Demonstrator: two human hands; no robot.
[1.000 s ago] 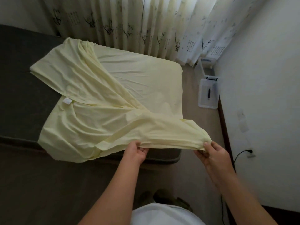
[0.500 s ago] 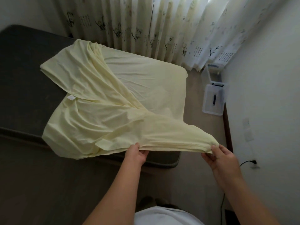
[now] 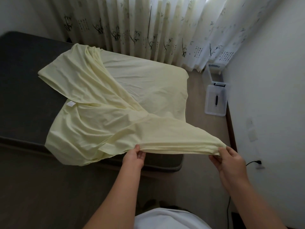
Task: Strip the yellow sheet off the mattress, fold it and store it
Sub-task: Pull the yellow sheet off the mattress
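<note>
Gripping the bunched hem of the yellow sheet (image 3: 115,90) in left hand (image 3: 134,157) and right hand (image 3: 231,161), off the near edge of the mattress (image 3: 24,96). Draped over its right end, hooked on the far corner. Open floor (image 3: 196,90) right of the mattress.

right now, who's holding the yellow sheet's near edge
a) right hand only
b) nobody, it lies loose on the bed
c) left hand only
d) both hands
d: the left hand and the right hand each pinch the gathered near edge of the yellow sheet, which stretches between them past the near corner of the mattress.
</note>
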